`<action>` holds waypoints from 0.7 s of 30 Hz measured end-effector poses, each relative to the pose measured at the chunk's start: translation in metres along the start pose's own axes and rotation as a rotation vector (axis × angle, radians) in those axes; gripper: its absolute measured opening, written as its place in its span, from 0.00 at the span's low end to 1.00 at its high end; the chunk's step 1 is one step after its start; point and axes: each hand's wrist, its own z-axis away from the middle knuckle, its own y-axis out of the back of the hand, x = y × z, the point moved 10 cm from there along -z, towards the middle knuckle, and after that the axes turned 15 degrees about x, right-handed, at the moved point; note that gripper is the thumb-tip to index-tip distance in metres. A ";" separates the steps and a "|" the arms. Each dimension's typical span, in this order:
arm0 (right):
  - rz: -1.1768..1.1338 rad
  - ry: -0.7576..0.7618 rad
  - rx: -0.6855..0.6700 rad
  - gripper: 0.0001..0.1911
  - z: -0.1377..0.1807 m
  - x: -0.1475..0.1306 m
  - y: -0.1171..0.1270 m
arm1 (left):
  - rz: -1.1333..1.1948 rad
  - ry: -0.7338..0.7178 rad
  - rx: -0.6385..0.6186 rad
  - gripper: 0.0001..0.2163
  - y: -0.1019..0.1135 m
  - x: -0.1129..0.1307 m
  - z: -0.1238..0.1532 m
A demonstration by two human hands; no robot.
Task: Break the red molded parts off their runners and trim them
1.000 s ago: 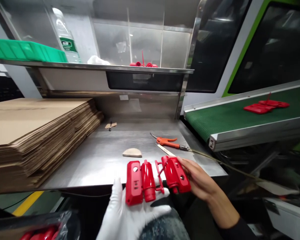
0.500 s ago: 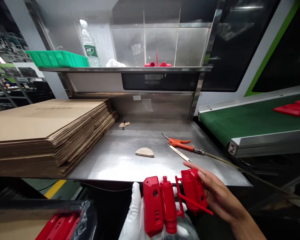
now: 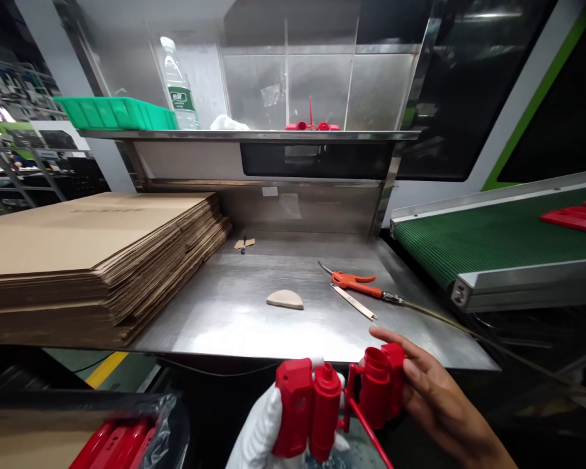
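My left hand (image 3: 258,423), in a white glove, is closed around the left side of a red plastic moulding (image 3: 326,404). This side has a blocky piece and a bottle-like cylinder next to it. My bare right hand (image 3: 432,391) grips a matching block-and-cylinder pair (image 3: 374,394) at the right, with the index finger stretched out above it. Between the two pairs runs a thin red runner (image 3: 366,426), with a long rod slanting down toward me. The gloved fingers behind the moulding are partly hidden. Both hands are in front of the metal bench's near edge.
On the metal bench (image 3: 215,312) lie an orange air gun (image 3: 356,283), a pale strip-like tool (image 3: 354,302) and a beige half-round piece (image 3: 285,299). Flat cardboard (image 3: 78,241) is stacked left. A green conveyor (image 3: 469,238) carries red parts. A lined box (image 3: 29,430) stands lower left.
The red moulding has tipped, so the cylinders' top ends now face me more. My right hand has shifted slightly right and down with it. The view has moved slightly.
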 end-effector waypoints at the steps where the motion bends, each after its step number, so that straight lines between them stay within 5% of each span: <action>1: 0.018 -0.004 0.003 0.27 0.002 0.000 -0.003 | -0.005 -0.004 0.029 0.18 0.007 0.000 -0.002; 10: 0.085 -0.031 0.011 0.29 0.026 0.000 -0.027 | 0.062 0.085 0.047 0.28 0.028 -0.005 -0.006; 21: -0.050 0.009 -0.212 0.27 0.031 -0.002 -0.070 | 0.363 0.205 0.077 0.20 0.042 -0.017 -0.018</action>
